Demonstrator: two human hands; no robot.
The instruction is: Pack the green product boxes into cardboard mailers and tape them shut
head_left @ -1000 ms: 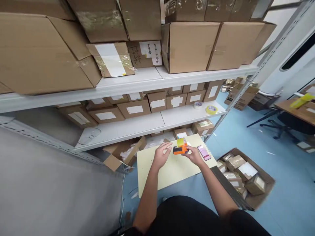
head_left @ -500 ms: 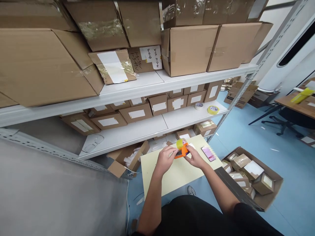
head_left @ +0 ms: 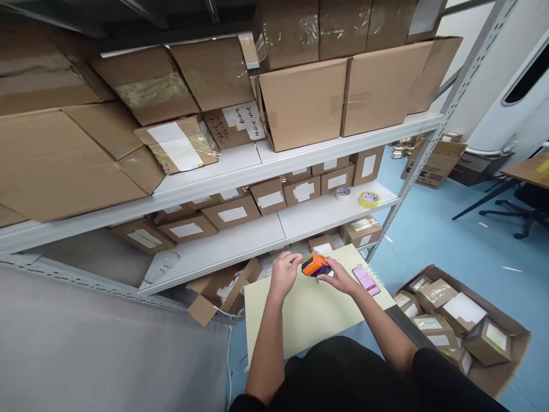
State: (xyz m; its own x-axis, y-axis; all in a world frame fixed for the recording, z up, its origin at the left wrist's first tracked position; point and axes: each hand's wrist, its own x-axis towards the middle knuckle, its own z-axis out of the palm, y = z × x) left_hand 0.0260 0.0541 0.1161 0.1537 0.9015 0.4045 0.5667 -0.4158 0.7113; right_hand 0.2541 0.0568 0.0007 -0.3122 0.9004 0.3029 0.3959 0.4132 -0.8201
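In my right hand [head_left: 341,277] I hold an orange and dark tape dispenser [head_left: 315,265] over the pale yellow tabletop [head_left: 317,315]. A bit of yellow tape shows at its far side. My left hand [head_left: 285,273] is raised just left of the dispenser, thumb and fingertips pinched together. Whatever may be between those fingertips is too small to make out. A phone [head_left: 366,281] with a pink screen lies on the tabletop, to the right of my right hand.
A metal shelf rack [head_left: 240,166] full of cardboard boxes rises in front. Two tape rolls, one white [head_left: 343,194] and one yellow [head_left: 369,199], lie on its middle shelf. An open carton [head_left: 514,349] of small boxes stands at right; another open box [head_left: 201,309] sits at left.
The dispenser has tipped over in my right hand, so its yellow roll is mostly hidden. My left hand has come off it and moved slightly left and up. The camera view has shifted.
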